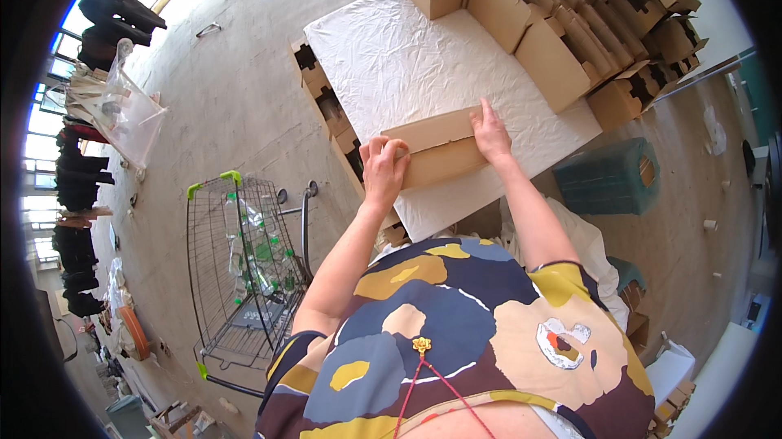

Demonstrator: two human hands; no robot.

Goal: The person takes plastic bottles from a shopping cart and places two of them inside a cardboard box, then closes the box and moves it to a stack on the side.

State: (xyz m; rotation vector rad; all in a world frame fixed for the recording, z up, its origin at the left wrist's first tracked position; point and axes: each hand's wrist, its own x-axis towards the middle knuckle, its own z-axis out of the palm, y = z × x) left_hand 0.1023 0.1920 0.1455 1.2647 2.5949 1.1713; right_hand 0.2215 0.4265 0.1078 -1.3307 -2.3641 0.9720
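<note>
From the head camera, you are leaning over the bench [383, 56], which is covered by a wrinkled white sheet, and working on a flat cardboard box blank [436, 154] lying near its front edge. Your left hand [383, 169] is curling over the blank's left end, fingers [397, 148] bent and pinching the cardboard edge, thumb tucked underneath as far as can be seen. Your right hand [491, 131] is lying flat on the right end, fingers [487, 109] pressed together and pushing down on the upper panel.

The step in hand looks like folding the blank along its long crease, one panel already tilting against the other. The next move probably calls for keeping the right palm firm as an anchor while the left lifts its panel squarely, so the crease is not buckling.

At the bench's far edge, rows of assembled cardboard boxes [538, 24] are standing packed against each other. More boxes [322, 93] are stacked against the bench's left side. On the floor to your left a wire trolley [244, 260] is holding bottles, and a teal crate [607, 178] is sitting to your right.
</note>
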